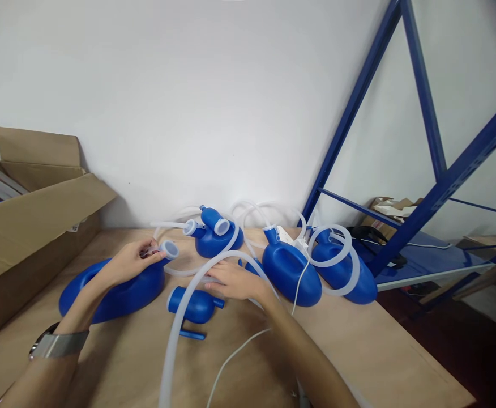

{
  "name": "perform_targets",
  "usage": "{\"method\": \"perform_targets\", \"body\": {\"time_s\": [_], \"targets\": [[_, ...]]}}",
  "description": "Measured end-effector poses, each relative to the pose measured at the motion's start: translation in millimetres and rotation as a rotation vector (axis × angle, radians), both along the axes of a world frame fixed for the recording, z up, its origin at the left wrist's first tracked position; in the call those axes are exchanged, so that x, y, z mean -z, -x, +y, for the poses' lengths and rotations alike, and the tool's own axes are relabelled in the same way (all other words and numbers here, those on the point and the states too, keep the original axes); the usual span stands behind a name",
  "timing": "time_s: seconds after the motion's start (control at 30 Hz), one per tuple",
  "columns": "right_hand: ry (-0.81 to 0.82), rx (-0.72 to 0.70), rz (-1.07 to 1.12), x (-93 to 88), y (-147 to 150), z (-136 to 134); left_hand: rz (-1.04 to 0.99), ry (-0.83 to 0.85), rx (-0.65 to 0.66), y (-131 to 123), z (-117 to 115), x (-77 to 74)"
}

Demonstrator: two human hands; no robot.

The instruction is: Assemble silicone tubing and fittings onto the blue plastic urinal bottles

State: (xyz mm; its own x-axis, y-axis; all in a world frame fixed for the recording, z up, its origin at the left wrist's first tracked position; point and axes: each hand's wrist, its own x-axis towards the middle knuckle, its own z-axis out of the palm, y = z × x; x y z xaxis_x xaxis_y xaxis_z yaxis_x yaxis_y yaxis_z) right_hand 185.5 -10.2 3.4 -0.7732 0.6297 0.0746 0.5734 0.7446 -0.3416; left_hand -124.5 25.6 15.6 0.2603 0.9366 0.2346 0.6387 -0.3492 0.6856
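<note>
A blue plastic urinal bottle (124, 297) lies on its side at the left of the table. My left hand (131, 260) is closed around its neck, beside the white ring-shaped mouth (170, 249). Right of it, my right hand (233, 280) has its fingers together on a translucent hose (208, 279), though the fingertips are partly hidden. A thicker hose (180, 317) arches in front of that hand. Just below the fingers lies a small blue bottle-shaped funnel piece (195, 306) with a narrow spout, and a short blue strip (192, 334) is near it.
Behind stands another blue bottle (214, 241) with a small blue piece (210, 217) on it. Two more bottles with hoses, one nearer (293, 275) and one farther right (345, 272), lie beside a blue metal rack (422, 209). An open cardboard box (39, 215) is at left. A thin white cord (239, 348) crosses the table.
</note>
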Motion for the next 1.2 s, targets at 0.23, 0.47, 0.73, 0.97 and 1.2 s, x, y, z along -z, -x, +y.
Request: {"method": "perform_targets", "body": {"time_s": [0.23,0.47,0.73,0.97,1.2], "targets": [[-0.034,-0.029,0.041,24.2,25.4,-6.6,-0.047,0.037,-0.043,-7.0,5.7,-2.1],[0.016,0.051,0.123,33.2,42.1,-16.9,-0.174,0.083,-0.023,-10.9,4.0,-4.6],[0.181,0.144,0.217,29.6,43.9,-15.4,-0.263,0.153,0.074,0.1,5.2,-1.9],[0.211,0.164,0.209,28.7,47.4,-12.8,-0.338,0.182,0.136,4.4,4.6,1.4],[0.019,0.215,0.340,20.9,78.5,6.9,-0.336,0.176,0.129,3.4,3.7,-1.0]]}}
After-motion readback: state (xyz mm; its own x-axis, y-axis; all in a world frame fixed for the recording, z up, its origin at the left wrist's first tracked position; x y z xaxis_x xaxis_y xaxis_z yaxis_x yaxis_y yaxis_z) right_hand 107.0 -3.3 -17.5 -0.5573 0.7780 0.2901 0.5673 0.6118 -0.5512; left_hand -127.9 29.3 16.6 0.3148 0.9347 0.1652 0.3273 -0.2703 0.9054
